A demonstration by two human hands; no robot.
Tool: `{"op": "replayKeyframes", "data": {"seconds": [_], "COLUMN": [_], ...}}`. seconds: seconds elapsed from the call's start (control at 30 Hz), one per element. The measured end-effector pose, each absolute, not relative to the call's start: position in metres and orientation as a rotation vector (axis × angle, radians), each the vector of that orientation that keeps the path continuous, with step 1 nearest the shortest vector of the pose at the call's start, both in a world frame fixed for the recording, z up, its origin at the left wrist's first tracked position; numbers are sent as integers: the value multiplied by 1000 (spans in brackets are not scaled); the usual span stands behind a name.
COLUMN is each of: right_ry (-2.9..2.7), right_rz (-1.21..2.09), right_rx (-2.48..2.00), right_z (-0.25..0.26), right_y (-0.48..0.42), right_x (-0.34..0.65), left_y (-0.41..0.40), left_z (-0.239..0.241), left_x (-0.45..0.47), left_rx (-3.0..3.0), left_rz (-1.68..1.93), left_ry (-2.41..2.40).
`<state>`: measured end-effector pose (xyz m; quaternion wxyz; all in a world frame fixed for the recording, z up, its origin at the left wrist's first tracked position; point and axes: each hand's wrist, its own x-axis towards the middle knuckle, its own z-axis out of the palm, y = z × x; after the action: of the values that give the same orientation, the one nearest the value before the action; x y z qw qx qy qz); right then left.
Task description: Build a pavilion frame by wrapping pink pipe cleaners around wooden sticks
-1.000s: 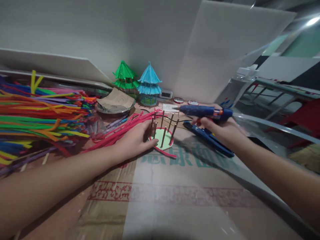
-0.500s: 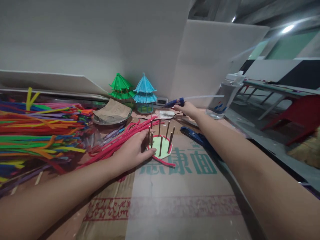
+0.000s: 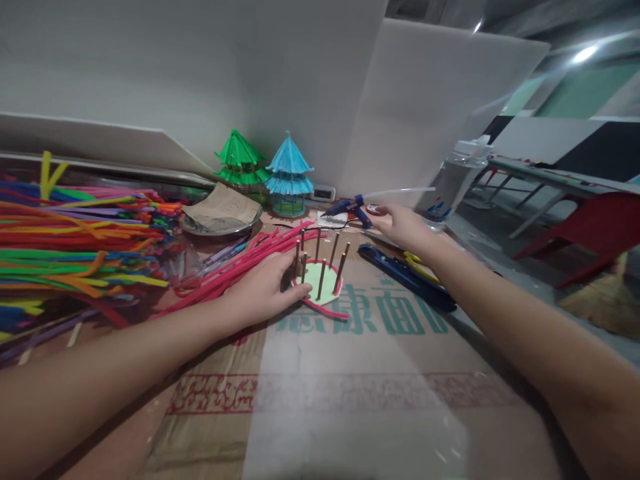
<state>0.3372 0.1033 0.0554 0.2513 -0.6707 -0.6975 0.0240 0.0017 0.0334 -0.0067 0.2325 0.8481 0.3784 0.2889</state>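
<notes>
My left hand (image 3: 270,283) grips the left edge of a light-green base (image 3: 327,280), thumb in front and fingers partly hidden behind. Several thin brown sticks (image 3: 321,277) stand upright around the base. A red pipe cleaner (image 3: 327,311) runs along its rim, with a loose end lying in front. My right hand (image 3: 403,227) is off the blue hot glue gun (image 3: 357,210), just to its right, with fingers apart and nothing visible in them. The glue gun rests near the wall, nozzle to the left, with a clear glue stick (image 3: 405,192) sticking out behind.
Colourful pipe cleaners (image 3: 80,250) lie heaped at left, with red ones (image 3: 240,273) beside my left hand. At the back stand a green model pavilion (image 3: 240,160) and a blue one (image 3: 289,175). A dark blue tool (image 3: 400,273) and a clear pump bottle (image 3: 455,180) are at right.
My right hand has let go of the glue gun and moved slightly right. The glue gun now stands by itself. My left hand keeps its hold on the base; the view has shifted slightly.
</notes>
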Motion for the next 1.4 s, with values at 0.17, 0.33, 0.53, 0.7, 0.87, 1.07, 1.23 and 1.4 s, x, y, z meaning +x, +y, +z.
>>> {"op": "replayKeyframes", "data": {"seconds": [0.17,0.33,0.53,0.7,0.87,1.07,1.23,1.4], "right_ry": [-2044,-2445,-2618,-2556,-2468,-2405,-2410,-2390], "right_rz": [-281,-110,-57,8,225,266,229,236], "right_rx": [-1370,-1046,-904,-920,-1122,-1278,-1297,-1291], "right_z": [43,27,11,8,13,10,10,8], "right_y": [23,-32,-40,-35,-32,-22,-20,-16], "right_x": [325,297,282,281,279,282,282,283], "left_y": [25,19,23,25,27,26,24,23], "left_z": [-3,-1,-5,-7,-9,-7,-4,-1], "left_x": [5,8,4,2,2,5,7,8], "left_rx": [2371,2370,2385,2429,2402,2404,2422,2442], "left_rz": [756,746,760,740,762,735,729,651], "left_ry": [1104,1110,1053,1047,1005,1007,1030,1036]}}
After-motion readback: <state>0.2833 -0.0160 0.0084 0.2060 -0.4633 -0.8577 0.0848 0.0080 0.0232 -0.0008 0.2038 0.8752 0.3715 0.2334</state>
